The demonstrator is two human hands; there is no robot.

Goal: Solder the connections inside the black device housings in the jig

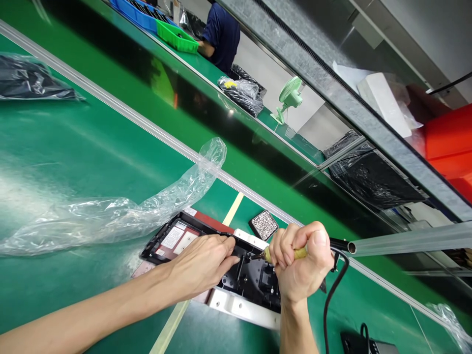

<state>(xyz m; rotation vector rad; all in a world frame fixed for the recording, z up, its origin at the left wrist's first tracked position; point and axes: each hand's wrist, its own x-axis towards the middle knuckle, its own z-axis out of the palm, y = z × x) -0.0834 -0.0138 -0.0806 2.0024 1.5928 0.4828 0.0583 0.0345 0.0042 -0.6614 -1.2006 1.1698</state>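
Observation:
A long black plastic housing (230, 280) lies on the bench in front of me, held between white blocks (254, 313) on its near and far sides. My right hand (300, 258) is wrapped in a fist around the yellow handle of a screwdriver (267, 253). The tool lies nearly level, its metal shaft pointing left into the housing. Over the housing's middle, my left hand (204, 258) has curled fingers with thumb and forefinger close together near the screwdriver tip; what they pinch is hidden. White labels (172, 237) show in the housing's left part.
Left of the housing a clear plastic bag (110, 219) stretches over the green bench. A small black tray of screws (264, 225) stands beyond it. A black cable (328, 300) hangs at the right. Across the conveyor are a co-worker (222, 37), a green bin (177, 37) and a fan (289, 96).

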